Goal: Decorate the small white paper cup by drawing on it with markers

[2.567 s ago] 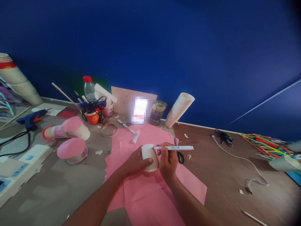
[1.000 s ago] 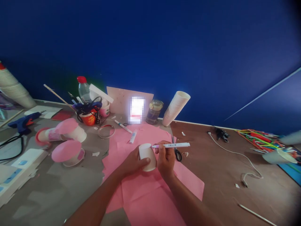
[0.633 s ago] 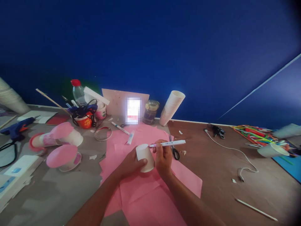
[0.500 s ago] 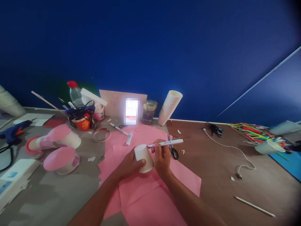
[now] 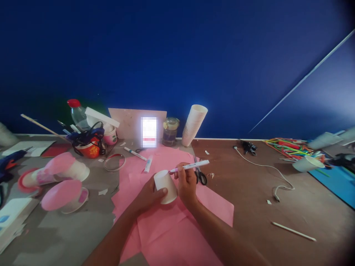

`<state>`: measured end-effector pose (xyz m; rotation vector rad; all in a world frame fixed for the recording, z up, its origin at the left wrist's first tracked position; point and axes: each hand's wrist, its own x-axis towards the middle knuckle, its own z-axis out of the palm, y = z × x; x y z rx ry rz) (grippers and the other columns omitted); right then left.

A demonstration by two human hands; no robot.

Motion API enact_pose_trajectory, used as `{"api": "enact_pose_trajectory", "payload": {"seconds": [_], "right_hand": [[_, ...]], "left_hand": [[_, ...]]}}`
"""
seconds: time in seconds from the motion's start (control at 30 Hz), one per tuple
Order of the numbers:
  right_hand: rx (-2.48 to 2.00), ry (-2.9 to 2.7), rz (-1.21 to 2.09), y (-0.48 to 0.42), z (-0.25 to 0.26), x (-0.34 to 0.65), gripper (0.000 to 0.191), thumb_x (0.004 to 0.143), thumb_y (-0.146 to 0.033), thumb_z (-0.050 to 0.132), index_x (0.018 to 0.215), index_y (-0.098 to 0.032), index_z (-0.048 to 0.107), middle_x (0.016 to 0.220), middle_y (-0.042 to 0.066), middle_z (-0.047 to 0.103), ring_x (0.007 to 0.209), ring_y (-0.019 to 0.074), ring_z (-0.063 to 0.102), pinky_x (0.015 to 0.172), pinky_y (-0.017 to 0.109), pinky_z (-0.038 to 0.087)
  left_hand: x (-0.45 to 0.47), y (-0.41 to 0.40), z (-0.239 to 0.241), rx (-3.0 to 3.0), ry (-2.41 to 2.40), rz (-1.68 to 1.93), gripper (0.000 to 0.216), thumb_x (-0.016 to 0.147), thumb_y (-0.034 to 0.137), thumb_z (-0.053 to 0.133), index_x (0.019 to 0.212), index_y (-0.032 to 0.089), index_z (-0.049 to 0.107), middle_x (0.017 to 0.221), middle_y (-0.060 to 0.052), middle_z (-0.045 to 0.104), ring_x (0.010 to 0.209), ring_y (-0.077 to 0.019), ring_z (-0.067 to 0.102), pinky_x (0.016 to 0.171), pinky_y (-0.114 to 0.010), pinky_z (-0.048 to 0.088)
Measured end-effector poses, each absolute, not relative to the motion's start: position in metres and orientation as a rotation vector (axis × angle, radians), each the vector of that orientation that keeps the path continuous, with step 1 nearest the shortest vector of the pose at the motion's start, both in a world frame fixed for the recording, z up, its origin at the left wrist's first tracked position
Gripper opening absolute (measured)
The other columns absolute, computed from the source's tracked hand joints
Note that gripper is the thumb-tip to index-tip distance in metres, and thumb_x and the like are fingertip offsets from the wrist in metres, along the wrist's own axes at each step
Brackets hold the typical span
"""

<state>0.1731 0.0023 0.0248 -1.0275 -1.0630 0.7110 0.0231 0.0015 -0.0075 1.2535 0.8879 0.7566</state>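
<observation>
My left hand (image 5: pixel 148 195) is wrapped round a white paper cup (image 5: pixel 165 186), held upside down over pink paper sheets (image 5: pixel 172 225). My right hand (image 5: pixel 187 183) pinches a white marker (image 5: pixel 191 166) with a pink tip. The tip rests at the cup's upturned base. Black-handled scissors (image 5: pixel 200 176) lie just right of my right hand.
A stack of white cups (image 5: pixel 193 125), a glass jar (image 5: pixel 170 131) and a lit phone (image 5: pixel 149 132) stand at the back. Pink-covered cups (image 5: pixel 61 181), a tape ring (image 5: pixel 114 162), a red pot of tools (image 5: pixel 88 144) and a bottle (image 5: pixel 77 112) sit left. A white cable (image 5: pixel 266 168) and coloured straws (image 5: pixel 288 147) lie right.
The view has swung to the right, so everything has drifted left in the picture. Both hands keep the same hold on cup and marker; the marker has tilted slightly.
</observation>
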Motion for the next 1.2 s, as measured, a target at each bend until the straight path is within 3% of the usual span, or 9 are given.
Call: {"api": "enact_pose_trajectory", "payload": {"seconds": [0.33,0.57,0.83,1.2], "right_hand": [[-1.022,-1.041,0.73,0.001,0.024,0.172,0.024,0.091,-0.041,0.05,0.08,-0.02,0.052,0.061,-0.004,0.049,0.055,0.0111,0.05,0.055,0.025,0.046],[-0.967,-1.049,0.718,-0.004,0.025,0.171,0.022,0.094,-0.037,0.048,0.081,-0.02,0.054,0.065,-0.003,0.05,0.059,0.0113,0.051,0.06,0.027,0.047],[-0.972,-1.153,0.657,-0.011,0.03,0.17,0.021,0.092,-0.037,0.049,0.083,-0.02,0.057,0.071,-0.001,0.057,0.057,0.0113,0.052,0.055,0.026,0.047],[-0.941,-1.02,0.776,0.002,0.024,0.172,0.023,0.094,-0.039,0.048,0.081,-0.021,0.052,0.063,-0.005,0.047,0.058,0.0116,0.054,0.064,0.03,0.053]], "left_hand": [[0.023,0.001,-0.002,1.225,0.903,0.79,0.075,0.07,0.062,0.07,0.126,0.015,0.054,0.112,-0.012,0.062,0.097,-0.0251,0.056,0.079,-0.033,0.045],[0.022,0.002,0.0,1.222,0.919,0.785,0.074,0.073,0.062,0.067,0.126,0.013,0.052,0.108,-0.012,0.063,0.087,-0.0214,0.057,0.071,-0.03,0.044],[0.023,0.003,0.001,1.206,0.84,0.809,0.072,0.073,0.06,0.068,0.125,0.013,0.051,0.12,-0.014,0.061,0.098,-0.0249,0.058,0.077,-0.032,0.045],[0.024,0.002,0.004,1.18,0.805,0.817,0.08,0.071,0.061,0.069,0.134,0.016,0.048,0.119,-0.014,0.062,0.104,-0.0278,0.058,0.077,-0.031,0.047]]}}
